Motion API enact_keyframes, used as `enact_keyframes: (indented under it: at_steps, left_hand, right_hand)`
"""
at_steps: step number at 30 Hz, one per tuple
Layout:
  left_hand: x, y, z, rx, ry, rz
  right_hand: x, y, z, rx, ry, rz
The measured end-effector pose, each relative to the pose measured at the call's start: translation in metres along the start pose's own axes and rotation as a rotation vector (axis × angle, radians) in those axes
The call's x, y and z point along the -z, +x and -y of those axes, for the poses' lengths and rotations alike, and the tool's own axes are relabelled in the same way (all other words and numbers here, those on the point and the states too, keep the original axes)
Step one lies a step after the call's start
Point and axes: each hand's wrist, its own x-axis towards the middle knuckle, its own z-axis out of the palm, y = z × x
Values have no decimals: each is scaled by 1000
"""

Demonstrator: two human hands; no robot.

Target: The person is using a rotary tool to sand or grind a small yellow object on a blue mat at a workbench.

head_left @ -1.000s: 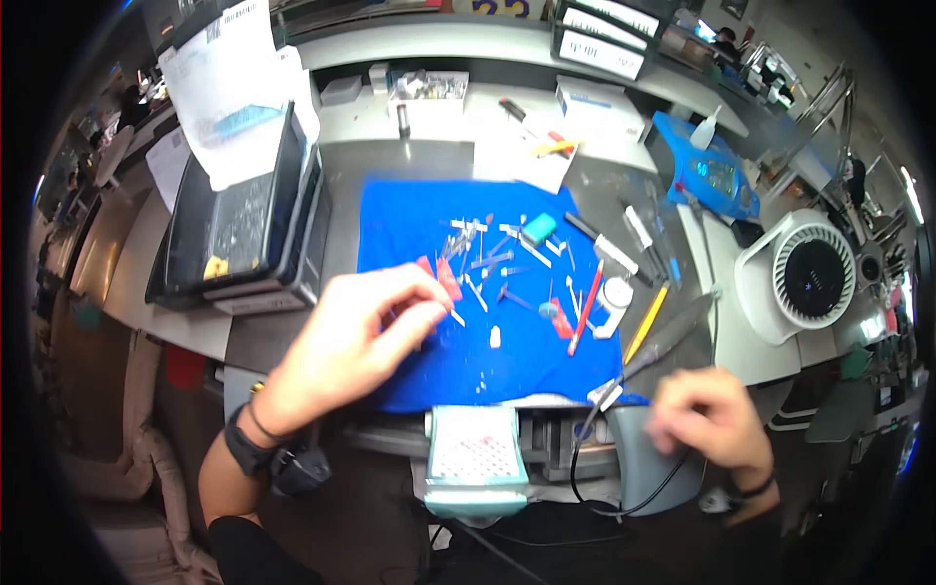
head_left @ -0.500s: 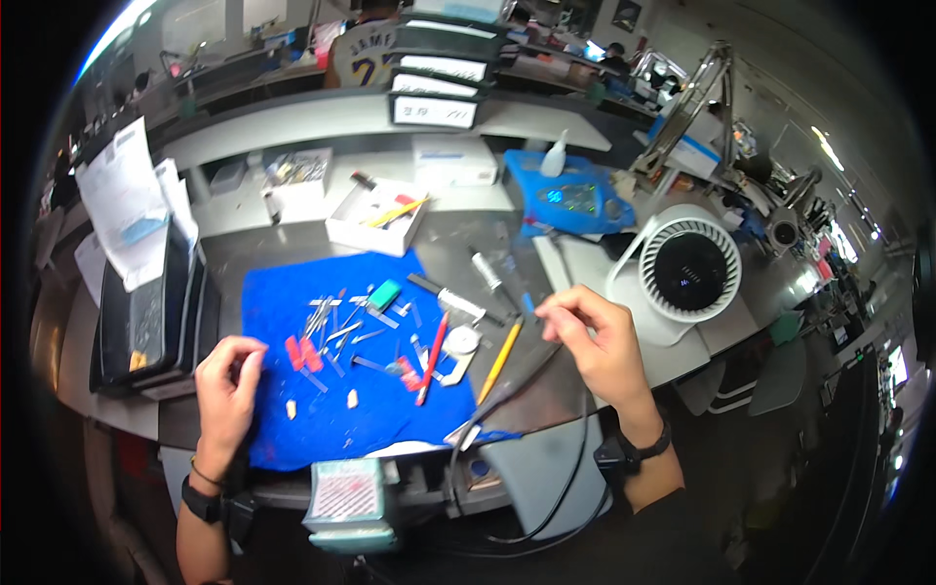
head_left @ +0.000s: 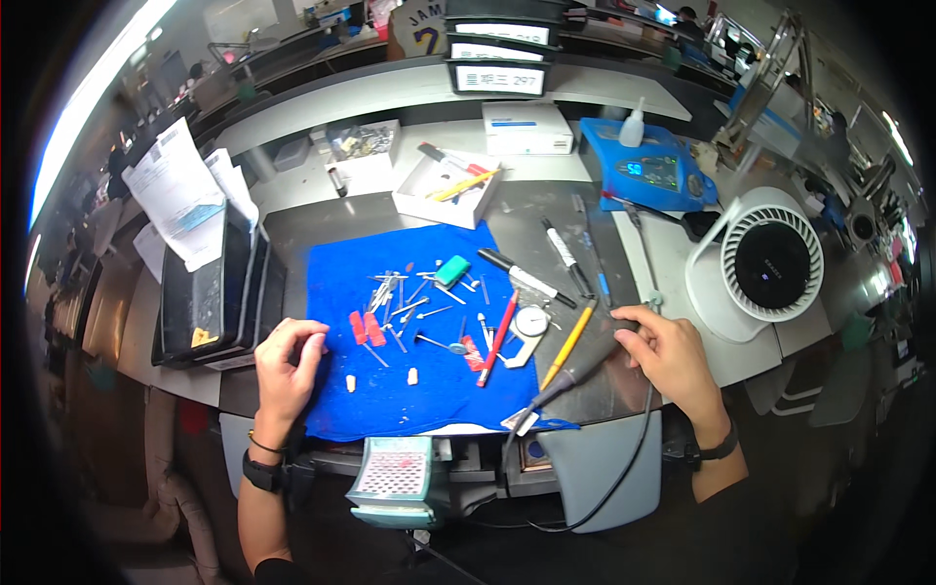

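Observation:
My right hand [head_left: 675, 357] closes its thumb and forefinger on the upper end of a dark grey rotary handpiece [head_left: 583, 372], which lies slantwise with its cable trailing off the near edge. My left hand [head_left: 287, 367] rests at the left edge of a blue cloth [head_left: 336, 288], fingers curled, with nothing visible in them. Spread on the cloth are several thin metal burs [head_left: 388, 291], a green block [head_left: 452, 270], red strips [head_left: 374, 330] and two small tooth-coloured pieces [head_left: 412, 375]. A red pencil [head_left: 500, 336], a dial gauge [head_left: 531, 322] and a yellow pencil [head_left: 568, 343] lie between cloth and handpiece.
Black bins [head_left: 207, 307] holding papers stand left. Behind the cloth are a white pen box [head_left: 414, 202] and a blue control unit [head_left: 634, 175] bearing a small bottle. A white fan [head_left: 717, 263] stands right; two black-and-white markers [head_left: 526, 277] lie near the handpiece.
My view has shifted, so the bench appears farther right. My right hand has come nearer and rightward, from above the bench onto the handpiece's end. My left hand stays curled by the cloth.

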Motion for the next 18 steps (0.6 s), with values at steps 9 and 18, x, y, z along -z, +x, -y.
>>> enact_keyframes:
  at_steps: [9,18]
  left_hand:
    - [-3,5,-46,-302,75,476]
    - [-18,-3,-25,-405,39,417]
  right_hand:
    - [-20,1,23,-112,-113,-217]
    - [-16,-14,19,-114,110,-236]
